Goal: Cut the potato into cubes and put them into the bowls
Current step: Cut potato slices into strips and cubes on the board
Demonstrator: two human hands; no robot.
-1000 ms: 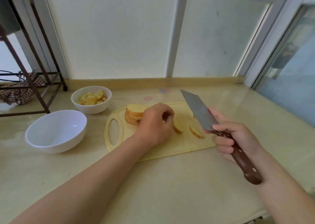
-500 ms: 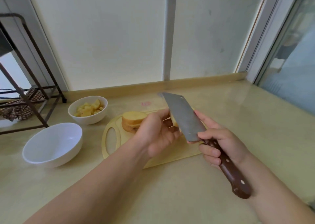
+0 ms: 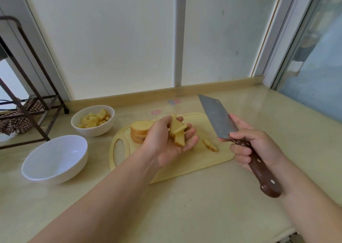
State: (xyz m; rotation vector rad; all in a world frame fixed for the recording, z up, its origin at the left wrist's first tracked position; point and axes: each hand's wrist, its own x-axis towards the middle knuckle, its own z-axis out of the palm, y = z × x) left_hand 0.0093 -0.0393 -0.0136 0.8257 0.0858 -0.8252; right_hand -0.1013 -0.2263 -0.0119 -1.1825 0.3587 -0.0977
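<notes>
My left hand (image 3: pixel 162 143) is raised palm-up over the yellow cutting board (image 3: pixel 194 161), its fingers cupped round several potato strips (image 3: pixel 177 131). A stack of round potato slices (image 3: pixel 140 130) sits on the board's far left, partly hidden by that hand. One loose potato strip (image 3: pixel 210 145) lies on the board to the right. My right hand (image 3: pixel 253 144) grips the brown handle of a cleaver (image 3: pixel 216 119), blade lifted and pointing away. A small white bowl (image 3: pixel 92 130) at the left holds potato cubes (image 3: pixel 95 119). A larger white bowl (image 3: pixel 55 159), nearer me, is empty.
A dark metal rack (image 3: pixel 27 104) with a checked cloth under it stands at the far left of the beige counter (image 3: pixel 185 205). Window panes and a low ledge (image 3: pixel 166 93) close off the back. A glass panel borders the right side.
My left hand gathered potato strips off the board, lifted and turned palm-up with them. The cleaver swung close to that hand, then moved back to the right.
</notes>
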